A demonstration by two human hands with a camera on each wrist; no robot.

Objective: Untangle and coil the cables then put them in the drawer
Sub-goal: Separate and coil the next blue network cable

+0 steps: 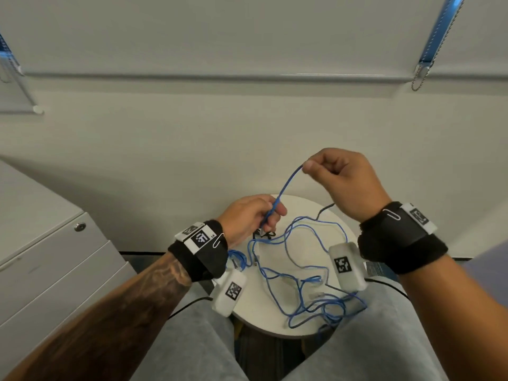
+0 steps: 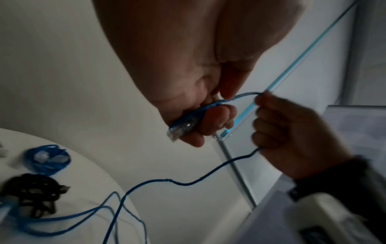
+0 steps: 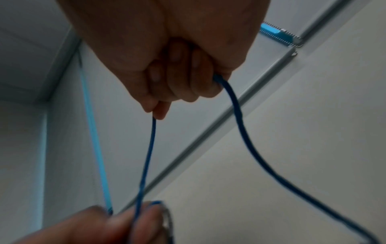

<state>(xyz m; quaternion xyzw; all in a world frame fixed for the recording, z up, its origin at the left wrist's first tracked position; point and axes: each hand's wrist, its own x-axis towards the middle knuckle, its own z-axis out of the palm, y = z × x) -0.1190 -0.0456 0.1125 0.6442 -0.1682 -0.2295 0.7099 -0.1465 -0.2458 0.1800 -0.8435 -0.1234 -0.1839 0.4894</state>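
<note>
Head view shows a white drawer cabinet [image 1: 52,259] at the left with all its drawers closed, a round lock [image 1: 79,226] on its top front, and no contents visible. Between the person's knees stands a small round white desk [image 1: 305,215] against a plain pale wall [image 1: 192,149], with a blue-edged window blind [image 1: 439,31] above. A loose tangle of blue cable [image 1: 302,279] sprawls across the desk. In the left wrist view a small blue coil [image 2: 47,159] and a black bundle [image 2: 31,191] also lie on it. The left hand [image 1: 247,218] has its fingers [image 2: 217,118] curled around the cable's plug end [image 2: 181,126] above the desk. The right hand [image 1: 343,182], raised higher, pinches the same strand between thumb and forefinger, other fingers curled, so a short stretch runs between both hands.
</note>
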